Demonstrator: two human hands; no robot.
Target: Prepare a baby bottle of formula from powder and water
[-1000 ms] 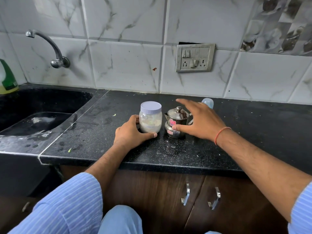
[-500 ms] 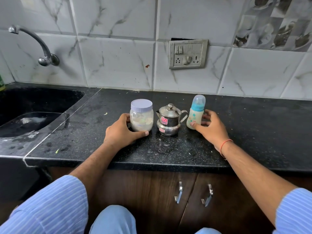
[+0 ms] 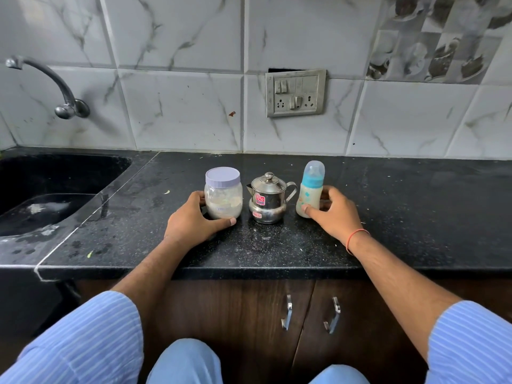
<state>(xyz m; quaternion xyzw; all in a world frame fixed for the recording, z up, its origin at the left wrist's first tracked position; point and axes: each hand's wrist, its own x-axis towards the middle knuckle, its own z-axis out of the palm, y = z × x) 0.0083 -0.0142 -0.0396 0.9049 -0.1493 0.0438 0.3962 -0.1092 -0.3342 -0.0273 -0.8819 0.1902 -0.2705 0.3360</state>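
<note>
Black speckled table (image 3: 401, 217), sink (image 3: 55, 184) set in its left end, tap (image 3: 63, 90) on the tiled wall above. Standing in a row mid-table, left to right: lidded powder jar (image 3: 223, 193), upright, left hand (image 3: 194, 221) wrapped round its base; steel lidded pot (image 3: 267, 199), untouched; baby bottle (image 3: 310, 189), capped, upright, right hand (image 3: 333, 210) gripping its lower body.
</note>
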